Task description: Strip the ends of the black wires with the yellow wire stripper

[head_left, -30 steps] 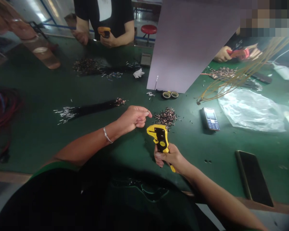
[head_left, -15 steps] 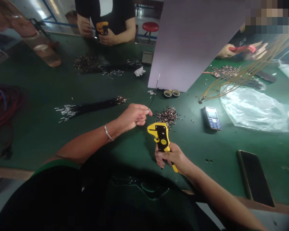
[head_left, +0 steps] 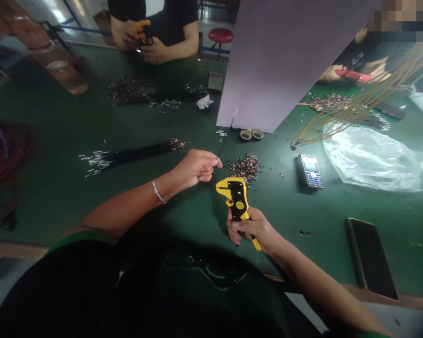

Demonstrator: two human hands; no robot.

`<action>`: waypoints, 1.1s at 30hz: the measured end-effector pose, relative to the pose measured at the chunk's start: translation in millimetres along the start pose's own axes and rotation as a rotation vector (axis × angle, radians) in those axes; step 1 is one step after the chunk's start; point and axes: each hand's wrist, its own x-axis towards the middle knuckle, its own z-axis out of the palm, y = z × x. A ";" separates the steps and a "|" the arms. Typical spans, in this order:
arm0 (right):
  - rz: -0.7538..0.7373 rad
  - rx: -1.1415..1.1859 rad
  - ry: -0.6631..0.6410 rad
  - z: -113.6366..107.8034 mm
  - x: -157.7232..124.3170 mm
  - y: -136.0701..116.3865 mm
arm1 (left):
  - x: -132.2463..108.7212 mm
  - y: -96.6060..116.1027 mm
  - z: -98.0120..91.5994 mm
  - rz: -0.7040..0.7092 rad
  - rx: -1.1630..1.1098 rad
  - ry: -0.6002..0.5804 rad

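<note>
Pinched in my left hand (head_left: 200, 166) is a thin black wire (head_left: 224, 144), its pale end pointing up and away in front of the upright panel. My right hand (head_left: 248, 227) is wrapped round the handles of a yellow and black wire stripper (head_left: 237, 197), whose jaws face left, just below and right of my left hand. A pile of small copper-tipped pieces (head_left: 246, 166) lies behind the tool. To the left of my left hand rests a bundle of black wires (head_left: 137, 156) with bare ends.
A grey upright panel (head_left: 268, 61) stands ahead, two tape rolls (head_left: 251, 135) at its foot. On the right are a keypad phone (head_left: 311, 171), a dark smartphone (head_left: 372, 258) and a plastic bag (head_left: 370, 162). Red cables (head_left: 7, 155) lie left. People across the table hold tools.
The far end of the black wire has tilted slightly to the right. Across the table, a person's hands have come together at an orange tool. My hands keep their grips.
</note>
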 end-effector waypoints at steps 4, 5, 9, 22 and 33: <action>0.001 -0.006 0.014 -1.3 -0.1 1.5 | -0.7 2.6 2.0 -0.005 0.006 0.010; 0.005 -0.009 0.010 -0.9 -0.3 0.7 | -0.8 3.1 2.4 -0.007 0.008 0.014; 0.017 -0.012 -0.006 2.9 -1.2 -2.9 | -0.3 4.1 3.0 -0.010 0.012 0.025; 0.018 -0.086 0.007 7.9 -1.5 0.6 | 2.5 2.2 0.4 0.010 0.026 0.043; 0.012 -0.068 0.027 11.6 -1.3 4.7 | 5.4 -2.7 -1.6 0.032 0.034 0.033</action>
